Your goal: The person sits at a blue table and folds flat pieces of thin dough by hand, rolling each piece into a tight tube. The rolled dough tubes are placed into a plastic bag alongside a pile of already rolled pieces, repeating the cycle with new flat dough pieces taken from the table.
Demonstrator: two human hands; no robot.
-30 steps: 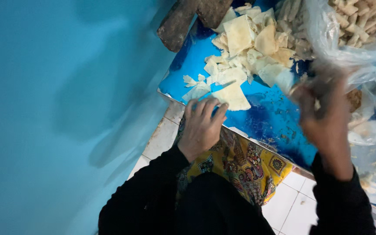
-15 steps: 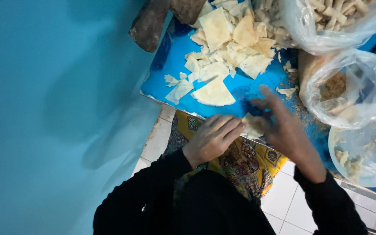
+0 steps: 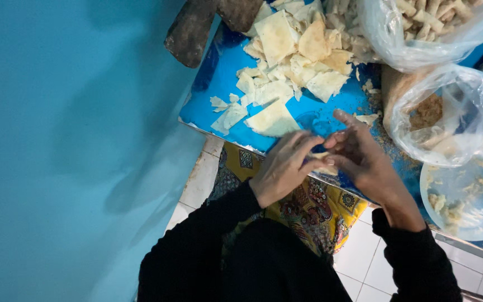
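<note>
- flat glossy table top (image 3: 219,84): bright blue
- cut thin dough sheets in a heap (image 3: 286,50): pale cream
- smooth wall (image 3: 57,140): teal, darker shadow patches
- patterned cloth under the table edge (image 3: 308,207): yellow with dark and red ornament
- long sleeves (image 3: 208,240): black
- clear plastic bag (image 3: 448,112): see-through, brown crumbly filling inside
- round bowl (image 3: 470,190): pale, translucent
- floor tiles (image 3: 359,257): white

Desk (image 3: 219,84), blue top, upper middle of the frame. On it: a heap of pale flat dough pieces (image 3: 292,50) at top centre; one triangular piece (image 3: 272,120) near the lower edge; brown crumbs (image 3: 389,145) scattered to the right; two clear plastic bags (image 3: 448,112) at upper right; a round clear bowl (image 3: 470,193) at right.
</note>
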